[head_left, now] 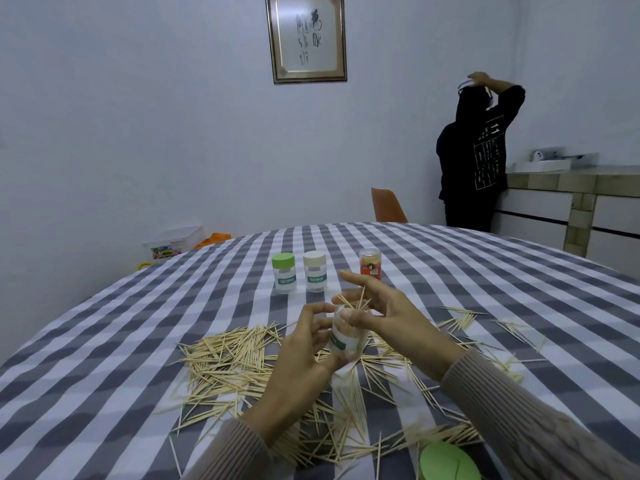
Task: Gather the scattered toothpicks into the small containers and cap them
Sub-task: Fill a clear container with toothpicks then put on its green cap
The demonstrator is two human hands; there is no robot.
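My left hand grips a clear, uncapped toothpick container with a green label, held above the table. My right hand pinches a small bunch of toothpicks whose ends stick out of the container's mouth. Scattered toothpicks cover the checked tablecloth around and below both hands. A loose green cap lies near the front edge at the right. Three capped containers stand behind: a green-capped one, a beige-capped one and a red-labelled one.
An orange chair stands at the table's far side. A person in a black hoodie stands by a counter at the back right. Boxes sit on the floor at the left. A framed picture hangs on the wall.
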